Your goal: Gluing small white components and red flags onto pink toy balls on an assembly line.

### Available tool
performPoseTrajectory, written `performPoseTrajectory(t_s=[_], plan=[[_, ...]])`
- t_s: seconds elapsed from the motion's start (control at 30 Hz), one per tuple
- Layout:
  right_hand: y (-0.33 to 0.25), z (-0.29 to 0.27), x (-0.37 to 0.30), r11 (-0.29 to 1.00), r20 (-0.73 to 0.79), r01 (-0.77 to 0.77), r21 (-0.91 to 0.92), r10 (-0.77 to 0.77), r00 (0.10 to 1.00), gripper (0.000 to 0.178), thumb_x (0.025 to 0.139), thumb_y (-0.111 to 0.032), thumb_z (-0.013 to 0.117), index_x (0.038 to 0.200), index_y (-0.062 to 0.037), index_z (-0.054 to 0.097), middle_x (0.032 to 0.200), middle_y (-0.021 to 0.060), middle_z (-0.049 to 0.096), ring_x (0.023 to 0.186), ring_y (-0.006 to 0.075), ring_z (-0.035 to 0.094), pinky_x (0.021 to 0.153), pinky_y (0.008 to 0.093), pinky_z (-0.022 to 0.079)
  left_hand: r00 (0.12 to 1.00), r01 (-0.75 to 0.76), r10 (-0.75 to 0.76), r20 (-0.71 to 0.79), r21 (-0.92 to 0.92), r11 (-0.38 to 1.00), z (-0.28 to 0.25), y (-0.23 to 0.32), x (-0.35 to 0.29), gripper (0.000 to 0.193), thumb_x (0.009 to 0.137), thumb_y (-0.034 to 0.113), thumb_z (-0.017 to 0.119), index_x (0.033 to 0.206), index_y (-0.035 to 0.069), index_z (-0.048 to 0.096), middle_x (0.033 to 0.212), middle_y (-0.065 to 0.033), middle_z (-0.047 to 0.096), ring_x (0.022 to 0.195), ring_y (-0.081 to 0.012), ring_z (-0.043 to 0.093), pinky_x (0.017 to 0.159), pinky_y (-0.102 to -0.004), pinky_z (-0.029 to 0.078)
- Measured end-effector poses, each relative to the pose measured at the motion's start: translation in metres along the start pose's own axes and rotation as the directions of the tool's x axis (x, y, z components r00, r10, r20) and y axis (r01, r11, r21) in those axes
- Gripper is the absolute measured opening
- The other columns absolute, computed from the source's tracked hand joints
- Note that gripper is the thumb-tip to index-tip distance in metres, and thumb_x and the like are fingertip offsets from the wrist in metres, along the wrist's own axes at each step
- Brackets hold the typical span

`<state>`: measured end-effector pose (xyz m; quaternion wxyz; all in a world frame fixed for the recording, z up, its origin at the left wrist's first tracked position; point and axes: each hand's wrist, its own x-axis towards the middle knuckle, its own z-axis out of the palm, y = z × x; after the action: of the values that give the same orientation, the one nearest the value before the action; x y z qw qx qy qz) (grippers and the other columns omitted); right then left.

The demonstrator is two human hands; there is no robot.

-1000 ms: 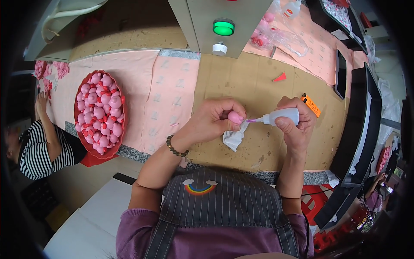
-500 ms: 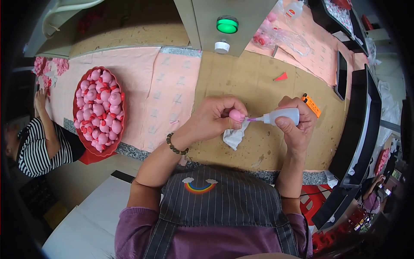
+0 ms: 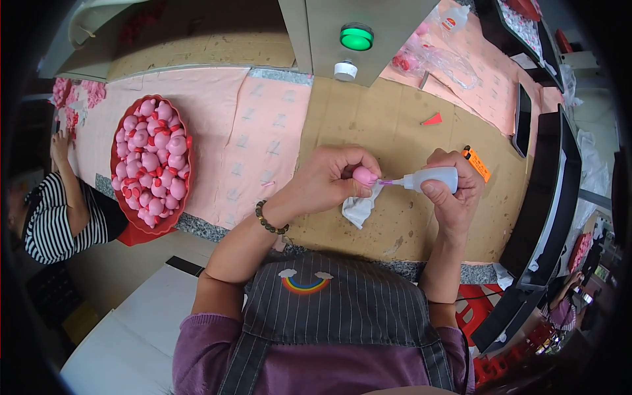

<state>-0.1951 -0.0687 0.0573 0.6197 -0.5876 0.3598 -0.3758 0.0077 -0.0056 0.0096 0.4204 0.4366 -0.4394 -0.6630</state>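
Observation:
Between the fingers and thumb of my left hand (image 3: 332,172) is a small round pink piece (image 3: 364,176). My right hand (image 3: 454,187) is closed around a translucent white squeeze bottle (image 3: 436,178) lying sideways. Its narrow nozzle, with a purple tip (image 3: 390,182), points left and reaches the pink piece's right side; whether it touches cannot be made out. Below my left fingers a crumpled white tissue (image 3: 359,209) lies on the brown cardboard (image 3: 408,237). An orange lighter-like object (image 3: 476,164) rests just right of my right hand.
A red scalloped basket (image 3: 191,153) full of pink and red pieces stands at left. A small red triangular piece (image 3: 432,119) lies on the cardboard. A metal post with a green light (image 3: 356,37) rises ahead. Black trays (image 3: 550,197) line the right. A person in stripes (image 3: 66,214) sits far left.
My hands stay nearly in the same pose, with the nozzle still at the pink piece. The whole view has shifted slightly.

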Motion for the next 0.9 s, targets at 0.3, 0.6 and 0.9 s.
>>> performPoseTrajectory(t_s=[0.3, 0.6, 0.9], plan=[[0.0015, -0.0002, -0.0001, 1.0, 0.002, 0.007, -0.018, -0.007, 1.0, 0.022, 0.069, -0.014, 0.073, 0.078, -0.0017, 0.057, 0.069, 0.0022, 0.049, 0.061, 0.0088, 0.042, 0.054, 0.0217, 0.031, 1.0, -0.018, 0.018, 0.005, 0.004, 1.0, -0.0002, -0.0011, 0.0001, 0.025, 0.072, -0.012, 0.061, 0.093, 0.001, 0.058, 0.092, -0.0021, 0.061, 0.086, -0.0073, 0.057, 0.076, -0.0225, 0.047], [0.0006, 0.0003, -0.0009, 0.999, 0.002, 0.022, -0.048, -0.022, 1.0, 0.024, 0.069, -0.016, 0.074, 0.079, -0.0018, 0.057, 0.069, 0.0015, 0.047, 0.061, 0.0081, 0.041, 0.054, 0.0211, 0.03, 1.0, -0.02, 0.02, 0.003, 0.019, 1.0, -0.0001, -0.0012, 0.0, 0.025, 0.072, -0.012, 0.061, 0.093, 0.001, 0.058, 0.091, -0.0022, 0.06, 0.086, -0.0076, 0.057, 0.076, -0.0227, 0.047], [0.0005, -0.0033, -0.0002, 0.997, 0.002, 0.049, -0.055, -0.049, 0.999, 0.025, 0.069, -0.015, 0.074, 0.08, -0.0015, 0.056, 0.071, 0.0019, 0.047, 0.062, 0.0085, 0.041, 0.055, 0.0211, 0.03, 1.0, -0.027, 0.027, 0.001, 0.013, 1.0, 0.0004, -0.001, -0.0003, 0.025, 0.073, -0.012, 0.061, 0.093, 0.001, 0.057, 0.09, -0.0015, 0.06, 0.084, -0.0071, 0.057, 0.075, -0.0227, 0.047]])
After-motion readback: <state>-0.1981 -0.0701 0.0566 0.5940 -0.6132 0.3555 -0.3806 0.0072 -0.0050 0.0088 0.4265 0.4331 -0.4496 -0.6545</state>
